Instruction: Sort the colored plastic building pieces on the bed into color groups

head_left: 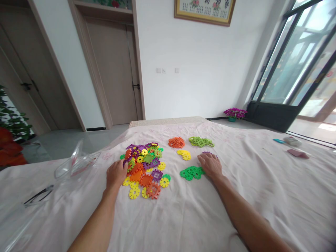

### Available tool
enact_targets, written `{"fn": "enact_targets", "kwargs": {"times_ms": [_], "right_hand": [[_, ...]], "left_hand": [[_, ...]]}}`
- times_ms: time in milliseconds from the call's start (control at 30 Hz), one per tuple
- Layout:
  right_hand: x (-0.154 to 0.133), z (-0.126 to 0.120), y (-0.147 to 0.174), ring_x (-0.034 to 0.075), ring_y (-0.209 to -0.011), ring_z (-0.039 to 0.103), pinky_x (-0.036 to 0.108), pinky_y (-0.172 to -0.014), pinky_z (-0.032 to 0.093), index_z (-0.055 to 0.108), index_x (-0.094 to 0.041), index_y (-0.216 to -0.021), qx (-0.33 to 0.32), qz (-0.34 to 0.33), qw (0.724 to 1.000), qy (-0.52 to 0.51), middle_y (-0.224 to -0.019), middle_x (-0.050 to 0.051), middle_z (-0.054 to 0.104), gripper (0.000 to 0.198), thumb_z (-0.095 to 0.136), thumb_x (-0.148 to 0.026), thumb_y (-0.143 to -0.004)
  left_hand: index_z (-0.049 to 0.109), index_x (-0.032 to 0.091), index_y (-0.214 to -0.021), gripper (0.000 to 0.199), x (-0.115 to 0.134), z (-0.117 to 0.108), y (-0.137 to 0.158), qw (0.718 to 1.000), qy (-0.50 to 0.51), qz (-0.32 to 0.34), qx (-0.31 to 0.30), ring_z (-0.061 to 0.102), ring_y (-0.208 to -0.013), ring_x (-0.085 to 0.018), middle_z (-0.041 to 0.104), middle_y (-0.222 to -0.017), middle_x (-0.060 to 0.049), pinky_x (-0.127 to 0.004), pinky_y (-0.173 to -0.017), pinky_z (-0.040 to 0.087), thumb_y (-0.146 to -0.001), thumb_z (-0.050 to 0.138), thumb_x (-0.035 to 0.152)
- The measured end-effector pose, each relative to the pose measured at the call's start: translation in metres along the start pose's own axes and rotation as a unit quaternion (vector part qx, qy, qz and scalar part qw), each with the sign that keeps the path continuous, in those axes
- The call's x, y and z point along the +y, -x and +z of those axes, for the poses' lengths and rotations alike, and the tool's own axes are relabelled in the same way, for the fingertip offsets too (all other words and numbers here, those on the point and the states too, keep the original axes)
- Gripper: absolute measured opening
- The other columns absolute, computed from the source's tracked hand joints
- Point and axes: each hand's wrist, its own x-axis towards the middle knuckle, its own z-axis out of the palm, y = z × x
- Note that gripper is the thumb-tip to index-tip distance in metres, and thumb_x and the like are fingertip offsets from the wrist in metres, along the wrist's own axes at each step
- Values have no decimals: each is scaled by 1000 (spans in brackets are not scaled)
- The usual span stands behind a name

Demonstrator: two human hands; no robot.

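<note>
A mixed pile of plastic building pieces [148,158] lies on the cloth, with purple, orange, green and yellow squares and notched discs. My left hand [117,174] is at its left edge, fingers closed around a purple building piece [127,161]. Palm down, my right hand [210,164] rests over purple pieces [211,153], its fingers stretched out and mostly hiding them. Just left of that hand is a group of green discs [191,173]. Single-colour groups of yellow discs [186,155], orange pieces [176,142] and light green pieces [201,141] lie farther back.
Clear plastic packaging [76,168] and dark-framed glasses [39,195] lie at the left of the cloth-covered table [157,224]. On the far right are a pinkish item [298,153], a whitish object [292,141] and a blue item [278,140]. The cloth is wrinkled.
</note>
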Motion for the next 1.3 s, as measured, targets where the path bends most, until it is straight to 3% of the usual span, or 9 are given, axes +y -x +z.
{"fn": "enact_targets", "kwargs": {"times_ms": [133, 267, 1000, 1200, 1300], "right_hand": [[19, 6, -7, 27, -115, 52, 39, -89, 39, 72, -25, -96, -39, 41, 997, 48, -116, 9, 66, 45, 31, -45, -98], [20, 10, -7, 27, -116, 51, 39, -92, 37, 71, -23, -92, -16, 40, 997, 61, -113, 9, 66, 48, 29, -45, -99], [20, 15, -15, 24, -106, 54, 36, -93, 35, 69, -20, -84, 20, -20, 998, 48, -100, 11, 68, 47, 29, -40, -100], [23, 17, -19, 24, -101, 57, 34, -90, 36, 70, -19, -86, 36, -46, 997, 44, -93, 11, 69, 47, 30, -39, -100], [22, 18, -20, 24, -100, 57, 34, -89, 36, 70, -19, -85, 42, -54, 997, 41, -93, 11, 69, 47, 30, -39, -100]], "left_hand": [[60, 18, -125, 43, 0, -1, 0, 1000, 0, 1, -5, 61, -109, -23, 68, -117, -10, -33, -92, 43, -96, 34, 38], [60, 18, -123, 43, 0, -1, 0, 1000, 2, 7, -6, 61, -109, -23, 68, -117, -10, -33, -92, 44, -96, 34, 38], [61, 17, -124, 40, 1, 0, 2, 999, 22, 36, -12, 58, -111, -24, 65, -119, -12, -37, -96, 42, -94, 39, 33], [57, 15, -128, 41, 6, 3, 6, 998, 20, 54, 22, 51, -125, -25, 58, -132, -14, -38, -103, 40, -93, 41, 28], [54, 13, -130, 42, 10, 4, 8, 996, 46, 72, 20, 54, -122, -24, 59, -131, -14, -37, -103, 41, -93, 41, 27]]}}
